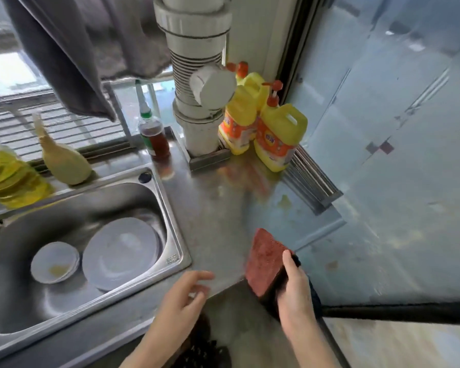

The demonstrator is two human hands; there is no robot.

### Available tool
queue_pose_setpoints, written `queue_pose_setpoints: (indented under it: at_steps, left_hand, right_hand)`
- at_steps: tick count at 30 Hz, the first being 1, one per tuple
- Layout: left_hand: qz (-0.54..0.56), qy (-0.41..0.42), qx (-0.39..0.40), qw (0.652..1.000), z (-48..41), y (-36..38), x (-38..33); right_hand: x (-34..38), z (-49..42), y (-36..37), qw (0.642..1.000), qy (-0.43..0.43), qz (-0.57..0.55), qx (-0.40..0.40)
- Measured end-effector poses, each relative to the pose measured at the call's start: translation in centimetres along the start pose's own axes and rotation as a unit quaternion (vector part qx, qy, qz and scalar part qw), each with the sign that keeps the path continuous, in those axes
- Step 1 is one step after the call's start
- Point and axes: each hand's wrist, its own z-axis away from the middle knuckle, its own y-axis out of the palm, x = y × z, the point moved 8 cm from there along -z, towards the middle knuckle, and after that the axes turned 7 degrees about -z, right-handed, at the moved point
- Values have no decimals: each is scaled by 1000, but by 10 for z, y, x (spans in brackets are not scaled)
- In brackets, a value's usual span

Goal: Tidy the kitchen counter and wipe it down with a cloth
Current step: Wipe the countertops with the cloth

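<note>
Two hands in head view | right hand [294, 290] is gripping red cloth pad [266, 258] at steel counter [218, 208] front edge | left hand [182, 296] is spreading relaxed fingers beside sink [170, 221] | yellowish smear [284, 200] is lying near corner detergent bottles [279, 139]

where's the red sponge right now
In the head view, the red sponge is low and right of centre, gripped by the right hand at the front edge of the counter, to the right of the sink.
</note>
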Motion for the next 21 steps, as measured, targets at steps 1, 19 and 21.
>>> queue_pose_setpoints:
  at_steps: [1, 19, 21]
  left_hand:
    - [-1, -2, -2, 1000, -8, 2, 1]
    - [-256, 7, -206, 945, -106, 73, 10]
    - [-309, -12, -250, 917, -110, 78, 24]
  right_hand:
    - [20, -12, -7, 998, -36, 45, -13]
    - [54, -204, 4, 615, -244, 747, 72]
    - [39, -211, -5, 556, -255, 785, 97]
